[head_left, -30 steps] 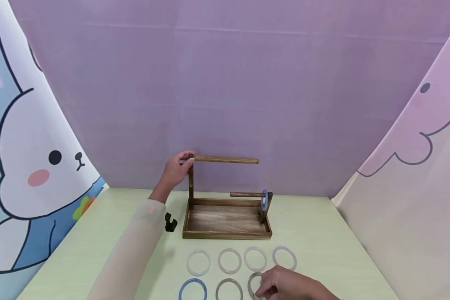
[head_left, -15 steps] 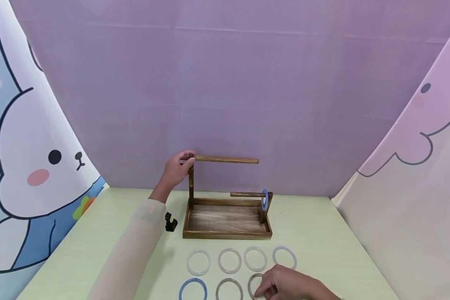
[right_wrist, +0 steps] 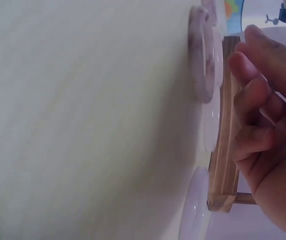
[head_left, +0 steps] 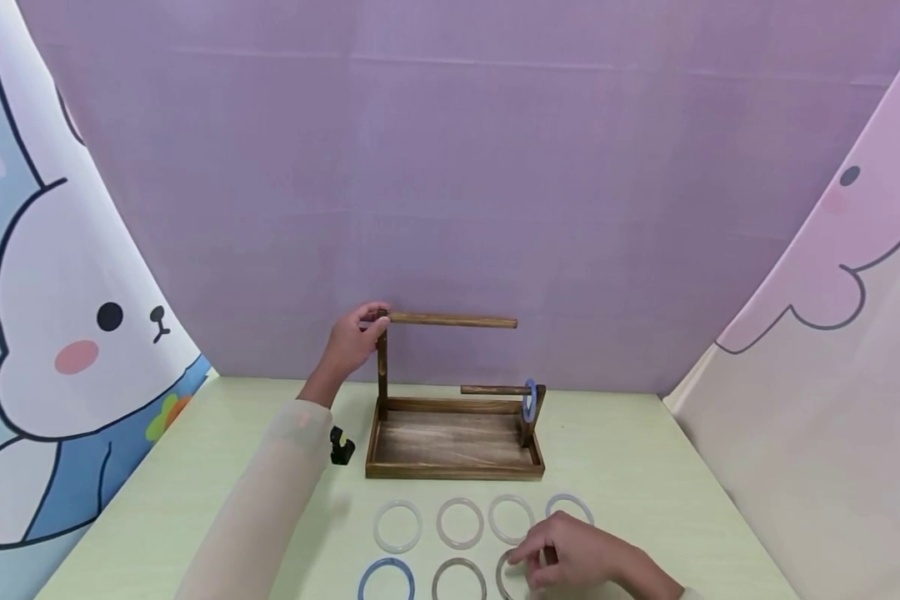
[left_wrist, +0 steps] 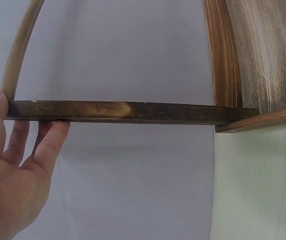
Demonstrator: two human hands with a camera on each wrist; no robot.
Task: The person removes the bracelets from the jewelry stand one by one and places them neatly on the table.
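My left hand (head_left: 351, 343) holds the top corner of a dark wooden bangle stand (head_left: 382, 362), where the upright meets the long upper rod. In the left wrist view its thumb and fingers lie on opposite sides of that post. A blue bangle (head_left: 530, 401) hangs on the stand's lower rod by the right post. My right hand (head_left: 581, 552) is over a grey-brown bangle (head_left: 500, 575) at the right of the front row. The right wrist view shows its fingers (right_wrist: 255, 97) loosely bent, nothing between them, with a bangle (right_wrist: 201, 55) apart from them.
Several pale bangles (head_left: 460, 523) form a row before the stand's tray (head_left: 453, 472). A blue bangle (head_left: 386, 563) and another grey-brown bangle (head_left: 458, 562) lie in the front row. A small black object (head_left: 341, 446) is left of the tray. A purple cloth (head_left: 450, 183) hangs behind.
My right hand has moved slightly up and away from the front edge of the grey-brown bangle, and its fingers have loosened. The left hand keeps its hold on the stand.
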